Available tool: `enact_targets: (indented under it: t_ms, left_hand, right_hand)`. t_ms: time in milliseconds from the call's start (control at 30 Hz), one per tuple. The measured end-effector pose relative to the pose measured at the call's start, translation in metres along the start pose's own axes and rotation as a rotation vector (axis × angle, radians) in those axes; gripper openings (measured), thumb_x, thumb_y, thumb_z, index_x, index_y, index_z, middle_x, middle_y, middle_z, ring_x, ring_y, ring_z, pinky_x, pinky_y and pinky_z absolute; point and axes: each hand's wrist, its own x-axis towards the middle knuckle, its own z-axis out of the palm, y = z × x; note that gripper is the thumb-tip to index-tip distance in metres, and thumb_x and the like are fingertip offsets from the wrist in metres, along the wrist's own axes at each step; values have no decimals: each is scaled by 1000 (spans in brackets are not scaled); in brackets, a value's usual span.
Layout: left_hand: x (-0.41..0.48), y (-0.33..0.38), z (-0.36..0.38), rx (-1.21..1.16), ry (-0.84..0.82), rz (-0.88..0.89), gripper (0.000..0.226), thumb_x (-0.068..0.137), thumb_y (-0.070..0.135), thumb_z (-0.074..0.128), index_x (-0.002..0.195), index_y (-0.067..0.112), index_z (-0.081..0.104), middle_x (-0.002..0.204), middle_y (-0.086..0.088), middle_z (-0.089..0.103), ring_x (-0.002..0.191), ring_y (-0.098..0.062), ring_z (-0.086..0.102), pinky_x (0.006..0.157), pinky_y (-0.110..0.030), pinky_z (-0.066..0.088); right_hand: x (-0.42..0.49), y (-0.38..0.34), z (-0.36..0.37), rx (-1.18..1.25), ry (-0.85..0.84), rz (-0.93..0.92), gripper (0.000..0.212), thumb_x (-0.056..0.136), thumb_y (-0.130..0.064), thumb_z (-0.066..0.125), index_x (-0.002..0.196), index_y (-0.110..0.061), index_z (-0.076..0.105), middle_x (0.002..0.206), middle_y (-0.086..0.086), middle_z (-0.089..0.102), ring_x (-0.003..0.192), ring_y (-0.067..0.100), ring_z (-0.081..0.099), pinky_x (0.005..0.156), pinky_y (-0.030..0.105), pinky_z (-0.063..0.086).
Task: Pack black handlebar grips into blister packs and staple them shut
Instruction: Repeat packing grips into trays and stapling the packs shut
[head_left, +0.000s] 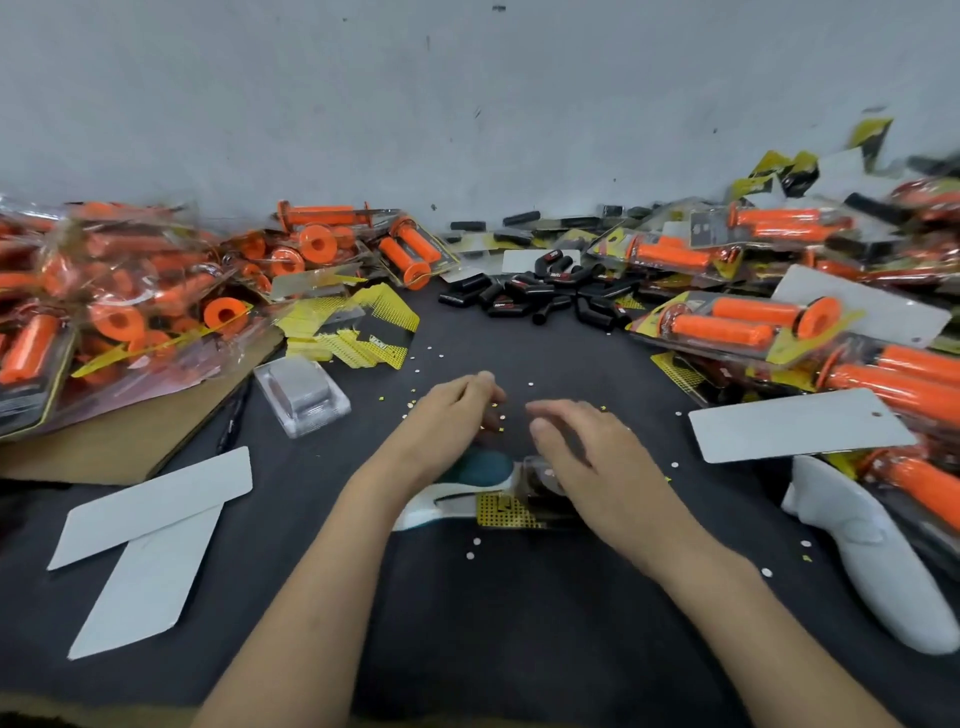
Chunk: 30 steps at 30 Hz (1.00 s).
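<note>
Head view takes in a dark cloth-covered table (519, 623) flanked by heaps of orange rubber grips in clear packs (119, 312). Loose black rubber handlebar grips (540, 299) lie heaped at its far middle. The left hand (447, 421) and right hand (576, 452) hover with slack, empty fingers above a white-and-teal stapler (452, 493) and a clear blister pack with yellow card (511, 506).

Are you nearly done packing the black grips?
Not nearly. Filled packs of orange grips pile up at the sides. In hand: one pack with a yellow card lies at the stapler, under the open left hand and right hand. Left: a heap of loose black grips at the back and an empty clear shell wait.
</note>
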Motion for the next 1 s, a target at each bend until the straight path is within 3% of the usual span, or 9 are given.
enact_targets:
  t_ms: [133, 300, 467, 600, 700, 767, 867, 933, 1000]
  left_hand:
    - [5, -7, -4, -164, 16, -36, 47, 102, 55, 32, 102, 24, 68, 82, 4, 72, 69, -9, 64, 63, -26, 47]
    - [10, -11, 1, -89, -40, -25, 47, 100, 59, 34, 101, 26, 68, 86, 4, 73, 68, -7, 66, 64, -24, 51]
    - [10, -10, 4, 63, -85, 70, 39, 102, 52, 36, 99, 28, 67, 86, 9, 72, 75, -7, 68, 69, -23, 49]
    - [3, -2, 3, 111, -146, 175, 35, 97, 55, 47, 102, 29, 70, 91, 10, 73, 86, -7, 69, 82, -30, 56]
    - [-1, 8, 5, 78, -172, 263, 18, 96, 44, 58, 97, 30, 69, 81, 13, 71, 73, 0, 64, 70, -18, 52]
    - [-2, 12, 8, 39, -168, 281, 11, 97, 35, 60, 91, 27, 67, 73, 14, 66, 64, 0, 56, 63, -18, 48]
    - [-2, 15, 8, -14, -146, 273, 11, 98, 30, 60, 97, 21, 66, 84, 3, 72, 69, -4, 58, 63, -21, 50]
    - [-1, 14, 6, -52, -99, 286, 13, 98, 29, 59, 100, 19, 66, 90, -4, 71, 72, -7, 59, 64, -22, 52]
    - [0, 14, 3, -67, -11, 340, 12, 98, 28, 59, 98, 17, 65, 89, -8, 67, 71, -10, 57, 64, -26, 54]
  right_hand:
    - [-12, 17, -16, -324, -394, 15, 64, 87, -70, 50, 144, -44, 37, 140, -19, 45, 131, 9, 34, 113, 30, 25]
    - [-12, 29, -29, -279, -386, 1, 56, 86, -58, 64, 136, -49, 38, 131, -24, 45, 121, 5, 37, 97, 21, 30]
    - [-8, 38, -51, -232, -201, 55, 50, 85, -50, 71, 124, -50, 40, 125, -20, 45, 117, 8, 41, 100, 28, 38]
    - [-6, 34, -54, -262, -58, 3, 55, 84, -47, 73, 130, -45, 42, 132, -18, 44, 120, 12, 39, 103, 33, 38]
    - [-5, 28, -51, -286, 14, -62, 58, 83, -46, 74, 133, -40, 45, 135, -15, 45, 122, 12, 37, 109, 37, 35]
    - [-5, 24, -49, -307, 50, -106, 59, 83, -45, 75, 134, -36, 47, 136, -11, 46, 123, 10, 35, 114, 46, 32]
    - [-3, 22, -48, -324, 89, -128, 67, 83, -58, 64, 142, -39, 41, 147, -11, 37, 138, 11, 26, 122, 49, 19]
    - [-2, 20, -51, -150, 145, -26, 77, 81, -73, 51, 149, -46, 28, 158, -18, 20, 148, 9, 13, 122, 42, 16]
    - [1, 17, -56, 163, 281, 129, 82, 80, -78, 45, 152, -47, 19, 160, -23, 16, 145, -2, 16, 115, 30, 23]
